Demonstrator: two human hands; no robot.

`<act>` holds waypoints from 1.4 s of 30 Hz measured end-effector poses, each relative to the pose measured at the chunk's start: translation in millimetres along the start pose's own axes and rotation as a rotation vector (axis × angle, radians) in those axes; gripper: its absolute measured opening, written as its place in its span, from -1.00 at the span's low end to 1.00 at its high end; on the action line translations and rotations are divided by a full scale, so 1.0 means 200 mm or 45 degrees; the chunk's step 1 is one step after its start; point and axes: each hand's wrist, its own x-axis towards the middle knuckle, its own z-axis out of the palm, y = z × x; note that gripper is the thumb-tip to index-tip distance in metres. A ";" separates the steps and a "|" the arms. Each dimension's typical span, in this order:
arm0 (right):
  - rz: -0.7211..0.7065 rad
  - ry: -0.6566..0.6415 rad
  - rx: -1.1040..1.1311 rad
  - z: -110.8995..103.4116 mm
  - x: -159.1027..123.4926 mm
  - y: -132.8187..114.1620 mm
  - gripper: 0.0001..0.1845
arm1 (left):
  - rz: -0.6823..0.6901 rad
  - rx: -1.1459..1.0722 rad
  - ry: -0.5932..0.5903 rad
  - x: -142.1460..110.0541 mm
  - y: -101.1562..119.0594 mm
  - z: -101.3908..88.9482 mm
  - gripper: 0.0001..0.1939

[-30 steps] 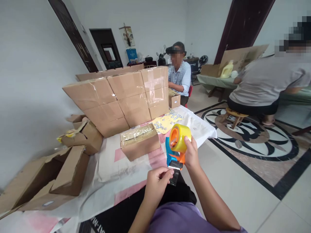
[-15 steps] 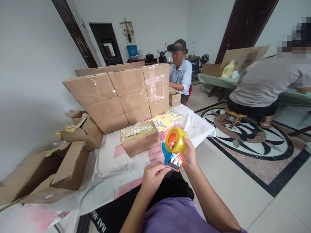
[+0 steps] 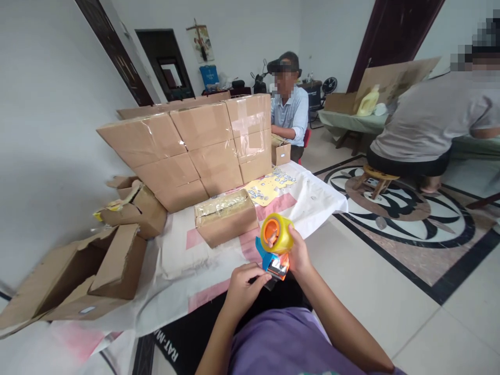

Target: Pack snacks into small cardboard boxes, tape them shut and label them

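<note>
My right hand point(image 3: 299, 252) is wrapped round a tape dispenser point(image 3: 276, 263) with orange and blue parts and a thick yellowish roll of packing tape point(image 3: 284, 235). The roll is uppermost and the dispenser's black end points down over my lap. My left hand point(image 3: 245, 284) is closed in a pinch, thumb and forefinger against that black end; what lies between them is too small to make out. Just beyond, on the table, stands a cardboard box point(image 3: 228, 221) with shiny tape over its top.
Stacked cardboard boxes point(image 3: 211, 140) form a wall behind the box. Open cartons point(image 3: 113, 260) stand at the left. A yellow sheet with small pieces point(image 3: 265, 191) lies on the white cloth point(image 3: 324, 198). One person point(image 3: 289, 109) sits across the table, another point(image 3: 422, 125) on a stool at right.
Both hands and the tape dispenser have shifted slightly down and to the left in view. The left fingers remain pinched at the dispenser's end. The camera view has turned a little.
</note>
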 end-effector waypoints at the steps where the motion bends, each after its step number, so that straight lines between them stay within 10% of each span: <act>1: -0.019 -0.007 -0.024 0.00 0.00 0.00 -0.55 | 0.001 -0.001 0.000 0.00 0.00 0.00 -0.73; 42: 0.106 0.061 0.044 0.01 -0.02 0.01 -0.60 | -0.208 -0.179 0.063 -0.05 0.08 0.04 -0.64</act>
